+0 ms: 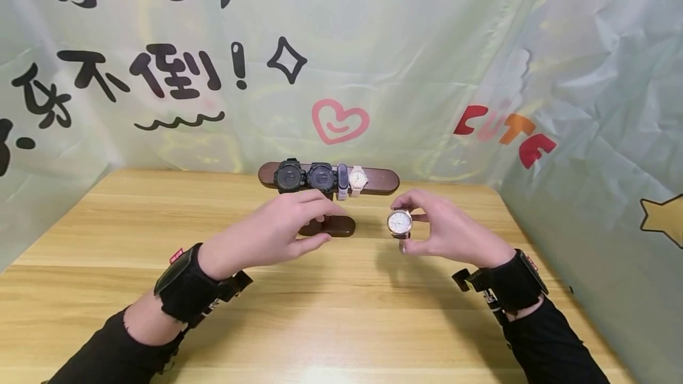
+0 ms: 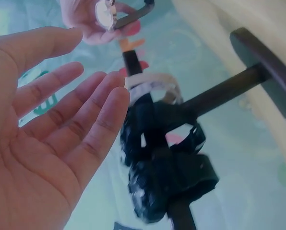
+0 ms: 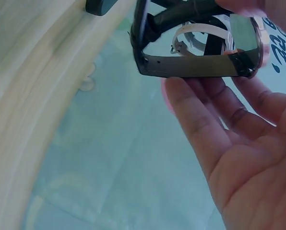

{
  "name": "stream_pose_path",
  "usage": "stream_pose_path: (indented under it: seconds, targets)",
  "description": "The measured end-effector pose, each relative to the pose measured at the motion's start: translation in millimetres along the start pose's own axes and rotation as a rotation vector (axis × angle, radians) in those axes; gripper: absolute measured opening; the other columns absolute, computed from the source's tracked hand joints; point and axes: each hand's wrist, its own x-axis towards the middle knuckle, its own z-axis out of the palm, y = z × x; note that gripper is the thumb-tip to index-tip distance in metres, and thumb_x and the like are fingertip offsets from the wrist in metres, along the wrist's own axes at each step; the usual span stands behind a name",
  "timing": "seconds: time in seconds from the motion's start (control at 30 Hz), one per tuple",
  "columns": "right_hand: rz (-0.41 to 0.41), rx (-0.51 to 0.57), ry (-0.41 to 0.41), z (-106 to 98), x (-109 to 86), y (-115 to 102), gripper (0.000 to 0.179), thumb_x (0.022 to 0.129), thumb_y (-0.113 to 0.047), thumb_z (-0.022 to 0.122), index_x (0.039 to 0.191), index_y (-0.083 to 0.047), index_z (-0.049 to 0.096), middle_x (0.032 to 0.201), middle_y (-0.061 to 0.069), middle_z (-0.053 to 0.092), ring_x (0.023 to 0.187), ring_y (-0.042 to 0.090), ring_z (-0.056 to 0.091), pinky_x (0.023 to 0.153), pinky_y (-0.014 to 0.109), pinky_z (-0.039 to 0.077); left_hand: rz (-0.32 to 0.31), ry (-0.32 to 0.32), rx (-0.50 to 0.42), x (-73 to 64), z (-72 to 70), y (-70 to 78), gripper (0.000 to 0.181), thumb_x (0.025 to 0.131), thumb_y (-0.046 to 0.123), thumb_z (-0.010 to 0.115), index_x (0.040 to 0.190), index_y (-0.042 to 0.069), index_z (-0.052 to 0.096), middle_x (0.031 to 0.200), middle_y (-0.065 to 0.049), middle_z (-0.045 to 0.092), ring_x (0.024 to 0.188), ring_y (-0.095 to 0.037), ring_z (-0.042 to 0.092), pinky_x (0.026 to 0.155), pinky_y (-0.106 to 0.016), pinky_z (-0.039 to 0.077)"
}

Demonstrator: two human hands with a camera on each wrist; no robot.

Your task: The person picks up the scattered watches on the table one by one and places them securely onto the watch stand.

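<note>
A wristwatch [image 1: 399,223] with a round white dial and dark strap is pinched between the thumb and fingers of my right hand [image 1: 453,230]. Its strap [image 3: 191,66] is closed in a loop, seen from the side in the right wrist view. My left hand [image 1: 277,227] holds nothing; its fingers are spread and relaxed in front of the dark wooden watch stand [image 1: 384,181]. On the stand's bar sit two chunky black watches [image 1: 290,176], a slim fitness band [image 1: 342,179] and a pale watch [image 1: 357,179]. The left fingers hide part of the stand's post.
The stand's oval base [image 1: 341,227] rests on the light wooden table [image 1: 341,325]. Behind the table hangs a pale cloth [image 1: 405,76] with printed lettering and a heart; it continues along the right side. A bare stretch of bar lies right of the pale watch.
</note>
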Motion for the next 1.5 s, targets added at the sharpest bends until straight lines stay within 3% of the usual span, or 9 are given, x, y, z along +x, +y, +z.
stream_pose_path:
  seconds: [0.3,0.47,0.63,0.97,1.13,1.3,1.5]
  targets:
    - [-0.031,0.016,0.071,-4,0.0,5,0.056,0.080,-0.007,0.090,0.129,-0.013,0.065,0.122,-0.004,0.070,0.112,0.015,0.071,0.100,0.041,0.063,-0.025,0.090,0.028,-3.4,-25.2,-9.1,0.040,0.092,0.012,0.084,0.130,0.006,0.073,0.117,-0.007,0.076,0.095,-0.015,0.073,0.083,-0.033,0.063]
    - [-0.037,0.016,0.098,-7,-0.6,7,0.057,0.081,-0.009,0.091,0.131,-0.015,0.065,0.125,-0.007,0.070,0.112,0.012,0.070,0.099,0.038,0.064,-0.045,0.142,-0.012,-6.9,-36.7,-15.8,0.039,0.092,0.006,0.083,0.130,0.004,0.073,0.118,-0.010,0.076,0.095,-0.019,0.074,0.078,-0.033,0.064]
    - [-0.027,0.017,0.126,-9,-0.7,10,0.057,0.083,-0.009,0.091,0.134,-0.013,0.065,0.128,0.000,0.071,0.115,0.018,0.072,0.099,0.043,0.064,-0.086,0.165,0.015,-10.6,-47.4,-22.4,0.043,0.091,0.004,0.084,0.132,0.006,0.073,0.115,-0.009,0.077,0.093,-0.019,0.073,0.073,-0.033,0.062]
    - [-0.016,0.027,0.184,-15,0.0,17,0.055,0.082,0.000,0.088,0.132,-0.009,0.066,0.128,0.006,0.073,0.116,0.023,0.072,0.102,0.042,0.062,-0.218,0.154,0.057,-19.9,-64.3,-40.6,0.046,0.088,-0.002,0.085,0.132,0.003,0.071,0.105,-0.008,0.074,0.091,-0.021,0.073,0.081,-0.037,0.067]
    - [-0.016,0.021,0.212,-16,1.3,24,0.055,0.082,0.005,0.086,0.132,-0.006,0.066,0.128,0.008,0.074,0.115,0.023,0.073,0.101,0.038,0.062,-0.282,0.137,0.086,-24.3,-66.7,-50.0,0.048,0.087,0.000,0.086,0.133,0.003,0.070,0.120,-0.012,0.076,0.100,-0.028,0.076,0.081,-0.044,0.067]
    - [-0.011,0.022,0.243,-17,3.5,31,0.054,0.082,0.007,0.083,0.131,-0.006,0.066,0.126,0.008,0.075,0.115,0.026,0.075,0.100,0.035,0.062,-0.330,0.102,0.102,-26.4,-65.8,-57.7,0.050,0.087,0.003,0.087,0.134,0.003,0.069,0.125,-0.015,0.074,0.104,-0.032,0.074,0.082,-0.048,0.066]
    - [0.022,0.009,0.241,-19,6.5,34,0.054,0.085,0.001,0.083,0.134,-0.009,0.065,0.128,0.008,0.075,0.115,0.030,0.077,0.101,0.042,0.062,-0.375,0.061,0.098,-28.4,-62.6,-67.3,0.049,0.087,0.003,0.087,0.133,0.001,0.069,0.127,-0.016,0.073,0.107,-0.034,0.074,0.086,-0.049,0.066]
